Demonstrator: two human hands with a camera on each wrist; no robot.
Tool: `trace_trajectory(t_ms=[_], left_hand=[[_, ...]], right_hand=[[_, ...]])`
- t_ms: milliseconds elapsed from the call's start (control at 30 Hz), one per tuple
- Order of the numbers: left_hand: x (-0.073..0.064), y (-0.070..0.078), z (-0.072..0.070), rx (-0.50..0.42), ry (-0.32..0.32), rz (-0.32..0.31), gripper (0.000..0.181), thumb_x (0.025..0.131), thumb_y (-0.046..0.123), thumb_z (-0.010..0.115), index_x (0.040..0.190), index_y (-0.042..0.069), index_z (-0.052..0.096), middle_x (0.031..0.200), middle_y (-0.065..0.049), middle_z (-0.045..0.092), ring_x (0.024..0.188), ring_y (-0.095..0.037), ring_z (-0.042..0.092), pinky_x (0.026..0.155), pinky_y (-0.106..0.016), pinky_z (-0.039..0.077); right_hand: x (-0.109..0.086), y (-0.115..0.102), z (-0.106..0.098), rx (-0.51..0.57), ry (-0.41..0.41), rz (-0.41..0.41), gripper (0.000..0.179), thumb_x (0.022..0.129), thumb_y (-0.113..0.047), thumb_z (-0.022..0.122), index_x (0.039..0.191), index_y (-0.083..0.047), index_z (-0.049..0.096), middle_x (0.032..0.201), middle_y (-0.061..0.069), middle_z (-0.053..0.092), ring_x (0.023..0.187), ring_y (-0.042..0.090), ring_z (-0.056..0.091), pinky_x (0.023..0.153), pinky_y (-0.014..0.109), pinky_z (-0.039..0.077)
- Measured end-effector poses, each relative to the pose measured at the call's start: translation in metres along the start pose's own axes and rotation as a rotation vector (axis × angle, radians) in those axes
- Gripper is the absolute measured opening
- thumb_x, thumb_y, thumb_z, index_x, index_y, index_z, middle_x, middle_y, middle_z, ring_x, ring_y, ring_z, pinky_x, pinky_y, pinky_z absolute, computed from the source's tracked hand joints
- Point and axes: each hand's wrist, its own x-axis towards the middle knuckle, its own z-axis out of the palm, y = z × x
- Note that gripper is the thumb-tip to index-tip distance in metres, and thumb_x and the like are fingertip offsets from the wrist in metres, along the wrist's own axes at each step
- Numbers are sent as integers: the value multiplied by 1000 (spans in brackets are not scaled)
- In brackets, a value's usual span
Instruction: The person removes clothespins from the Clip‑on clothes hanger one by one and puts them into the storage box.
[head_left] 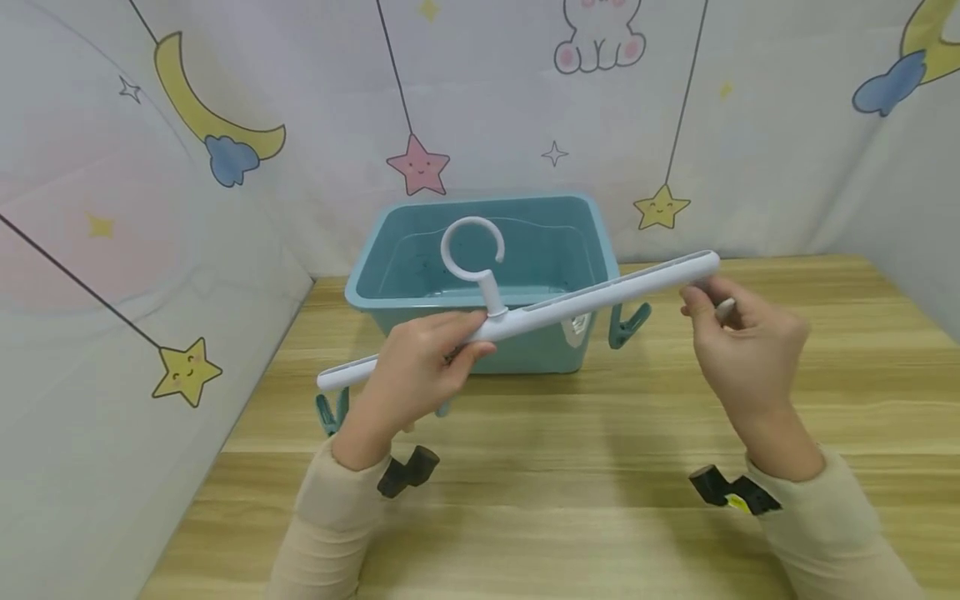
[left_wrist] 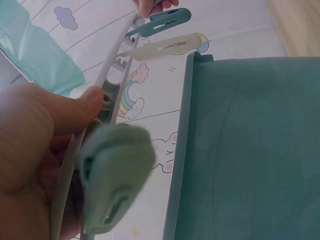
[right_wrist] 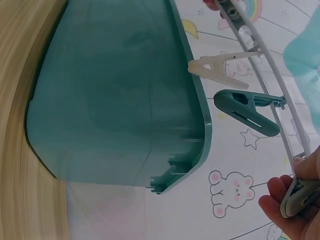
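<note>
A white clip hanger (head_left: 600,298) with a round hook (head_left: 448,250) is held up tilted, its right end higher. My left hand (head_left: 420,367) grips the bar just left of the hook, thumb and fingers on either side. Close to the bar's right end, my right hand (head_left: 750,342) pinches a grey-green clothespin (right_wrist: 300,197) between thumb and fingers. From the bar hang a teal clothespin (right_wrist: 247,112) and a cream clothespin (right_wrist: 220,70). In the left wrist view, a pale green clothespin (left_wrist: 117,170) hangs near my left hand. Another dark teal clothespin (head_left: 330,412) dangles at the left end.
Behind the hanger a teal plastic tub (head_left: 517,358) stands on the wood-grain table (head_left: 600,517). A white curtain (head_left: 510,108) printed with stars and moons encloses the back and sides.
</note>
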Motion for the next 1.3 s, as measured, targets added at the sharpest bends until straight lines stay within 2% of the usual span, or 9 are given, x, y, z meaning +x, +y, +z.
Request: trace_trajectory(t_ms=[67,233,467,700,1000,1067,1167,1233,1300], left_hand=[[0,1,1,13,1,0,29,82,9,76,108,-2,70,73,-4,63,54,-9,43,49,-21,36],[1,0,1,23,15,0,29,82,10,77,107,-3,70,74,-5,65,54,-10,45,49,-21,37],[4,-2,-6,18,44,1,28,82,8,76,106,-4,69,74,-7,64,55,-12,47,50,-24,39],[0,-6,-19,7,81,-22,29,79,4,77,104,-7,69,81,-12,68,60,-15,53,52,-26,43],[-2,-7,-29,-20,81,-11,31,77,1,78,105,-10,69,91,-18,71,63,-18,59,49,-26,42],[-2,-7,-30,-26,75,-8,32,77,0,78,106,-10,68,93,-19,71,65,-19,62,49,-26,42],[-3,-7,-31,-30,67,-6,33,76,-1,78,106,-11,68,94,-20,71,70,-22,65,49,-26,43],[-3,-7,-31,-31,61,-4,33,76,-1,78,106,-10,69,94,-20,71,71,-22,66,49,-25,42],[-3,-8,-32,-35,56,-2,33,76,-1,79,106,-10,69,94,-19,72,71,-21,66,49,-23,41]], right_hand=[[1,1,0,-7,7,-22,8,82,6,72,88,11,73,68,-1,69,53,-13,52,47,5,37],[3,1,-2,3,-37,-12,10,82,7,72,91,10,73,76,-29,60,48,-11,50,41,8,30],[7,-1,-6,46,-126,5,14,85,0,71,96,9,72,80,-23,67,67,-12,63,41,11,29],[18,4,-1,13,-273,118,17,90,-8,67,101,4,70,80,-34,62,67,-11,62,44,13,33],[49,12,14,3,-487,340,34,95,-33,61,109,-3,67,74,-24,67,71,-2,62,57,18,41],[54,12,19,12,-526,371,37,96,-36,59,112,-4,67,77,-17,68,73,4,63,60,21,42],[61,13,27,19,-576,426,44,94,-41,60,121,-6,64,92,-7,70,82,8,60,66,23,43],[65,15,33,12,-621,424,48,95,-43,59,127,-7,61,103,1,70,87,11,60,69,25,45],[68,16,39,-3,-668,417,51,95,-45,58,130,-8,59,114,2,69,92,8,59,72,24,45]])
